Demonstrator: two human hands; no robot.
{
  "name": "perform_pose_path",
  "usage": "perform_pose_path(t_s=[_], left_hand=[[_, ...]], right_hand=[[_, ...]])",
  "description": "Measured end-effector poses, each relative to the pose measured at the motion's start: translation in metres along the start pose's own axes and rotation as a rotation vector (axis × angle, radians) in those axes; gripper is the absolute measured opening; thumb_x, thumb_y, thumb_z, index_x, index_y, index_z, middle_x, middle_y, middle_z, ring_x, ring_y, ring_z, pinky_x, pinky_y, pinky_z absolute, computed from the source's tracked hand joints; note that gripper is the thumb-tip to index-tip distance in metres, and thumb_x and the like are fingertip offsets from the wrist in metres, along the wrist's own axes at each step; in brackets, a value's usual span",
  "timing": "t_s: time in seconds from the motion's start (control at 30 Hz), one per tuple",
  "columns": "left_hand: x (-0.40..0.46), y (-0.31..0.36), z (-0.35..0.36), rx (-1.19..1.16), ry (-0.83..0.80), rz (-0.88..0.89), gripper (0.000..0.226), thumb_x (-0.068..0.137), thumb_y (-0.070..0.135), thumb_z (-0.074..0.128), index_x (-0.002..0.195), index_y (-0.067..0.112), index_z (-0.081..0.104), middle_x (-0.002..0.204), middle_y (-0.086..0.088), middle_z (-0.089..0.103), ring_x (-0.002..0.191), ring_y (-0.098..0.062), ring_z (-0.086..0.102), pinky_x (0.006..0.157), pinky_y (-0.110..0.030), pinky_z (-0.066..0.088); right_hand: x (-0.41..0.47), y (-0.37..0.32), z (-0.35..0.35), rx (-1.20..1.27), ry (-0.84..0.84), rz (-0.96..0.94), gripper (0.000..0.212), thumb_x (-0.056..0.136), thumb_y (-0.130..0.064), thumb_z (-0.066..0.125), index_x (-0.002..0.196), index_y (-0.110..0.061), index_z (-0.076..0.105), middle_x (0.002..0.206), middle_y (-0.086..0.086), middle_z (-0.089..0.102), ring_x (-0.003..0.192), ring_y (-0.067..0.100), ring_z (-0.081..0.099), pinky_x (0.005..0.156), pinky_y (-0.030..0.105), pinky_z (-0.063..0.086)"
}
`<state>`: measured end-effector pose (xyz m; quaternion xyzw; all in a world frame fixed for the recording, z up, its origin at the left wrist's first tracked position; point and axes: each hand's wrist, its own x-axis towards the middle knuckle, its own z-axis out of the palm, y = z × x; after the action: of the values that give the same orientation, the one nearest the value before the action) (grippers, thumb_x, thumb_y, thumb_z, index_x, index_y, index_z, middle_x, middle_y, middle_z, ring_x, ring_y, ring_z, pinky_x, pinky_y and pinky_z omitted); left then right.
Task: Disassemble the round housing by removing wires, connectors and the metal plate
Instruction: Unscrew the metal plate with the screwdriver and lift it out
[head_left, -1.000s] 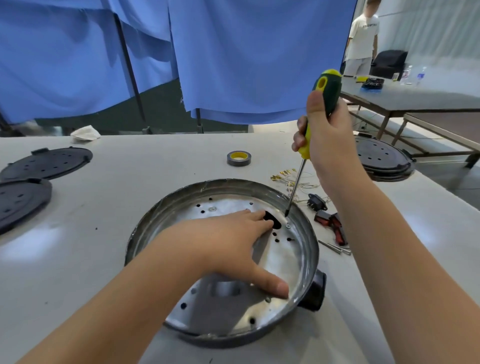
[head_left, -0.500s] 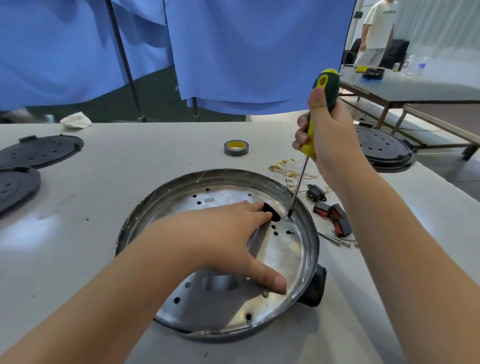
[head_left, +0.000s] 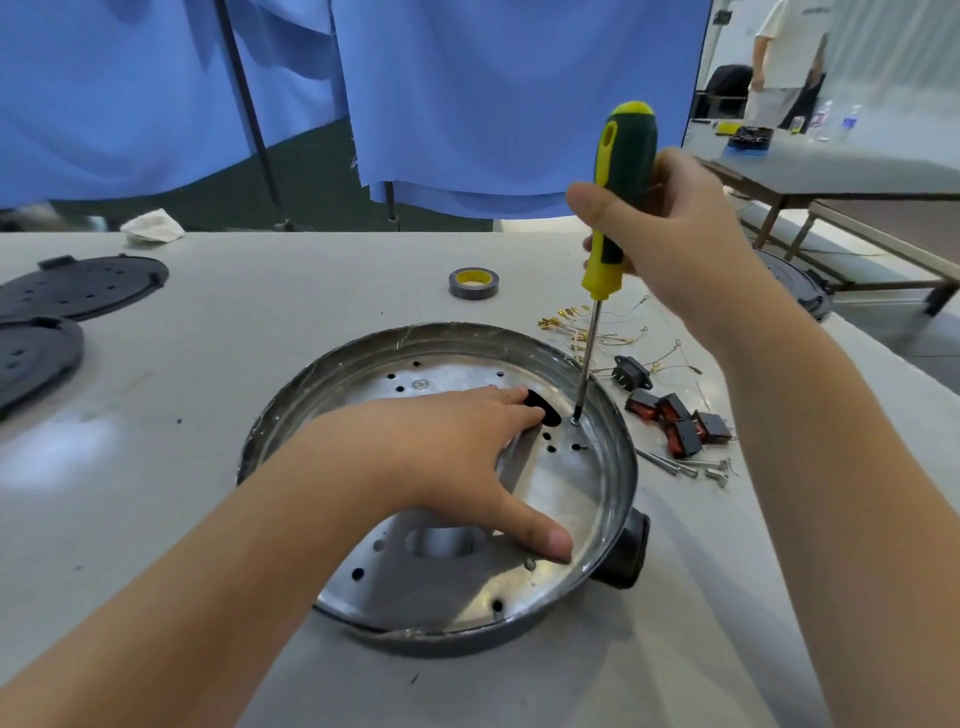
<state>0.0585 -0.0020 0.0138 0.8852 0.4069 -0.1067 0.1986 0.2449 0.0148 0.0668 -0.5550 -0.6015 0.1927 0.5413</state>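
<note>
The round metal housing (head_left: 291, 410) lies open side up on the table, with a black knob (head_left: 626, 553) on its near right rim. Inside it sits the shiny perforated metal plate (head_left: 566, 499). My left hand (head_left: 431, 457) presses flat on the plate, fingers spread. My right hand (head_left: 670, 234) grips a green and yellow screwdriver (head_left: 621, 197) held upright, its tip on a screw (head_left: 574, 421) at the plate's far right edge. Loose wires with gold terminals (head_left: 587, 332) lie on the table beyond the housing.
Right of the housing lie a black socket (head_left: 631, 371), red and black switches (head_left: 675, 421) and loose screws (head_left: 685, 467). A tape roll (head_left: 472, 283) sits behind. Black round covers (head_left: 78, 286) lie far left, another housing (head_left: 800, 283) far right. A person (head_left: 784, 57) stands by a distant table.
My right hand has shifted its grip round the screwdriver handle, which now shows more of its length. The tip stays on the same screw. My left hand has not moved.
</note>
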Motion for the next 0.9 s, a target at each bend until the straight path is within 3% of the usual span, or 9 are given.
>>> perform_pose_path(t_s=[0.13,0.3,0.43,0.53,0.63,0.7,0.8,0.9], left_hand=[[0.0,0.0,0.0,0.003,0.003,0.0,0.116,0.055,0.083,0.062,0.15,0.044,0.009,0.156,0.031,-0.003,0.145,-0.003,0.01,0.114,-0.03,0.018],[0.0,0.0,0.0,-0.008,0.0,-0.005,0.115,0.054,0.084,0.062,0.15,0.045,0.01,0.156,0.031,-0.002,0.145,-0.003,0.011,0.112,-0.029,0.019],[-0.001,0.001,0.0,-0.01,-0.01,-0.01,0.115,0.056,0.083,0.063,0.15,0.045,0.009,0.156,0.032,-0.004,0.145,-0.004,0.011,0.112,-0.029,0.019],[-0.002,0.001,-0.001,-0.012,-0.008,-0.013,0.114,0.056,0.082,0.063,0.15,0.045,0.009,0.155,0.032,-0.004,0.145,-0.003,0.012,0.113,-0.03,0.019],[-0.002,0.001,-0.001,-0.012,-0.01,-0.015,0.114,0.057,0.082,0.063,0.15,0.046,0.009,0.155,0.033,-0.004,0.145,-0.004,0.013,0.112,-0.03,0.02],[-0.002,0.001,-0.002,-0.01,-0.013,-0.017,0.113,0.057,0.082,0.062,0.15,0.046,0.008,0.155,0.033,-0.004,0.145,-0.004,0.013,0.112,-0.03,0.02],[-0.003,0.002,-0.002,0.002,-0.012,-0.018,0.113,0.057,0.083,0.062,0.15,0.046,0.008,0.155,0.033,-0.004,0.145,-0.004,0.013,0.112,-0.03,0.02],[-0.003,0.002,-0.001,-0.001,-0.011,-0.018,0.113,0.057,0.083,0.062,0.15,0.046,0.008,0.155,0.032,-0.004,0.145,-0.004,0.012,0.112,-0.031,0.02]], right_hand=[[-0.003,0.0,-0.004,-0.258,0.18,-0.085,0.055,0.07,-0.056,0.073,0.092,-0.013,0.047,0.072,-0.007,0.045,0.064,0.008,0.047,0.061,0.026,0.046],[-0.008,-0.007,0.003,-0.387,0.232,-0.17,0.059,0.065,-0.062,0.073,0.088,-0.016,0.045,0.07,-0.01,0.044,0.06,0.001,0.042,0.055,0.018,0.037],[-0.008,-0.011,0.002,-0.382,0.135,-0.222,0.053,0.066,-0.055,0.076,0.084,-0.015,0.047,0.067,-0.01,0.044,0.056,0.0,0.042,0.053,0.014,0.038],[-0.005,-0.01,-0.009,-0.327,0.069,-0.197,0.053,0.066,-0.051,0.078,0.089,-0.011,0.053,0.067,-0.006,0.048,0.058,0.006,0.047,0.059,0.03,0.05],[-0.005,-0.011,-0.016,-0.266,-0.046,-0.197,0.051,0.069,-0.047,0.078,0.094,-0.005,0.059,0.077,0.016,0.061,0.07,0.027,0.062,0.072,0.042,0.057],[-0.005,-0.012,-0.018,-0.201,-0.139,-0.199,0.053,0.068,-0.046,0.077,0.097,-0.004,0.064,0.088,0.019,0.068,0.079,0.026,0.068,0.072,0.035,0.059],[-0.005,-0.013,-0.025,-0.073,-0.239,-0.142,0.052,0.067,-0.04,0.074,0.106,-0.006,0.066,0.094,0.007,0.073,0.081,0.014,0.072,0.069,0.018,0.056],[-0.003,-0.008,-0.036,-0.012,-0.282,-0.084,0.048,0.069,-0.034,0.072,0.11,-0.011,0.062,0.092,0.001,0.074,0.085,0.012,0.072,0.072,0.02,0.057]])
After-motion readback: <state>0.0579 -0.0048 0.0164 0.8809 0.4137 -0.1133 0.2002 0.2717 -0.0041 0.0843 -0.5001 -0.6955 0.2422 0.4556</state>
